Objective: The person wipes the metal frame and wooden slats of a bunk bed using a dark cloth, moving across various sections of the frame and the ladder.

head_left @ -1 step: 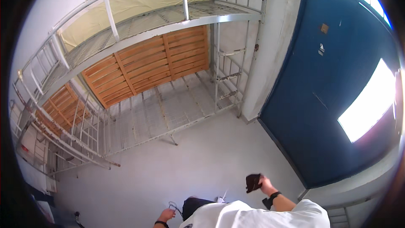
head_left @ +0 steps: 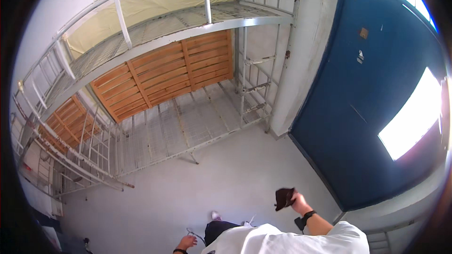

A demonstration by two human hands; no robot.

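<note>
At the lower right, my right hand (head_left: 298,204) is closed on the edge of a dark brown, flat, wallet-like thing (head_left: 284,199), held out over the grey floor. A black band circles that wrist, and a small black box-shaped piece (head_left: 300,224) sits beside it. My left hand (head_left: 187,242) is low, near the bottom edge, with its fingers curled. A thin dark wire-like loop (head_left: 192,232) shows right at those fingers and runs toward my dark trousers. What the left fingers grip is too small to make out.
A white metal bunk bed (head_left: 165,160) with wooden slat panels (head_left: 160,70) stands ahead, and more bed frames are at the left. On the right is a blue door (head_left: 348,113), beside a pale pillar (head_left: 306,51). A shoe (head_left: 216,216) shows on the floor (head_left: 226,174).
My right hand and the brown thing have shifted slightly upward, and the thing has tilted. My left hand has moved a little lower. A shoe has come into view past my trousers.
</note>
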